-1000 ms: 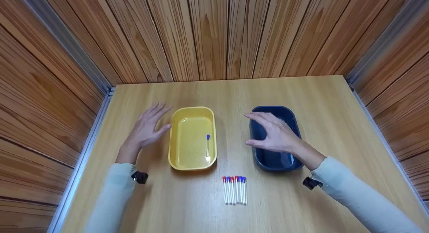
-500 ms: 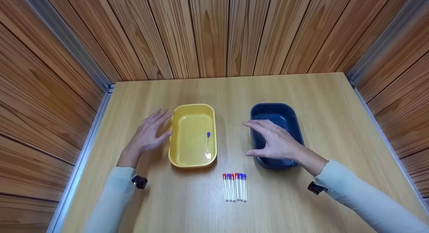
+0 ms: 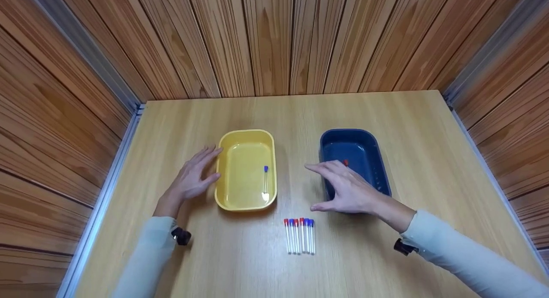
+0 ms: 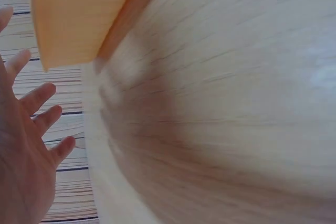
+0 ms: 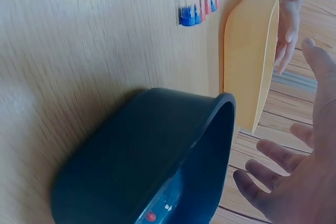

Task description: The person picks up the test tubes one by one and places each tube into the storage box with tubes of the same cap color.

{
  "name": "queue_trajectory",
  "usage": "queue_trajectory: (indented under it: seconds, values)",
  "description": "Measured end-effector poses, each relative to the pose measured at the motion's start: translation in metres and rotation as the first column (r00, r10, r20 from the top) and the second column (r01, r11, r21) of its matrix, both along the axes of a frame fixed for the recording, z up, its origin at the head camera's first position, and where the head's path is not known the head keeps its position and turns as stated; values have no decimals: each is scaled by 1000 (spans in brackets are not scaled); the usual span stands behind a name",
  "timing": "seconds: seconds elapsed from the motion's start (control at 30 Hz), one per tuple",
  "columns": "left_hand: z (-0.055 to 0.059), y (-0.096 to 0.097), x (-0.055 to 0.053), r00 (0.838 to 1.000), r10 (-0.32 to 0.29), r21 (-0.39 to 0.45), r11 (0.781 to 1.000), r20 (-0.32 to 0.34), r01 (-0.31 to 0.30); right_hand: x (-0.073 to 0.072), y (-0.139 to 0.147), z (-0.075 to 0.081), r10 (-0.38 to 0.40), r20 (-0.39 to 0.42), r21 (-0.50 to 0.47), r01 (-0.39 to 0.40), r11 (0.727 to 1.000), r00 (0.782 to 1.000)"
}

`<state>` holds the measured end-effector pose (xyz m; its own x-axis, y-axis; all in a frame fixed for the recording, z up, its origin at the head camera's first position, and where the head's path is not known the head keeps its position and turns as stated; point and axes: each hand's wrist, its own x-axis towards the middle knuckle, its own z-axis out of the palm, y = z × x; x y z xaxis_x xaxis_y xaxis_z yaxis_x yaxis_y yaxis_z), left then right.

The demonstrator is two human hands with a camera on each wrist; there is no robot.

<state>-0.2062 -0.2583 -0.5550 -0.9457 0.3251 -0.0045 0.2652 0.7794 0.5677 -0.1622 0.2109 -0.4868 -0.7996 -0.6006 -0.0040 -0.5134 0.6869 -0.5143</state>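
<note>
In the head view my left hand, fingers spread, is at the left side of the yellow tray; whether it touches the rim I cannot tell. One clear tube with a blue cap lies inside that tray. My right hand hovers over the near left part of the dark blue tray, holding nothing, thumb and fingers apart. A red cap shows inside the blue tray; my hand hides what lies below it. Several capped tubes, red and blue, lie in a row between the trays, nearer to me.
A light wood table carries everything. Wood-plank walls enclose its back and sides, with metal rails along the edges. Small black cameras sit on both wrists.
My right hand has drawn back toward me over the blue tray, bringing the red cap into sight. My left hand has also come slightly nearer to me. The tubes stay put.
</note>
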Motion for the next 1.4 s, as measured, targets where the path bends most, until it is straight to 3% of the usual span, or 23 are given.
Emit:
queue_trajectory:
  seconds: [0.17,0.5,0.73,1.17,1.4]
  values:
    - [-8,-1,2,1000,15,27,1000,26,-16,5,-1,0,11,4,-3,-11,1000,1000]
    - [-15,-5,2,1000,-23,68,997,-13,24,19,-3,-5,-9,-15,6,9,1000,1000]
    - [-16,-6,3,997,-12,64,998,71,8,30,-4,-5,-43,24,11,43,999,999]
    - [-13,-6,5,980,-2,79,997,201,-14,43,-10,-8,-77,4,-17,77,997,997]
    - [-13,-8,2,992,-37,98,995,121,25,57,-12,-11,-73,1,-21,73,997,997]
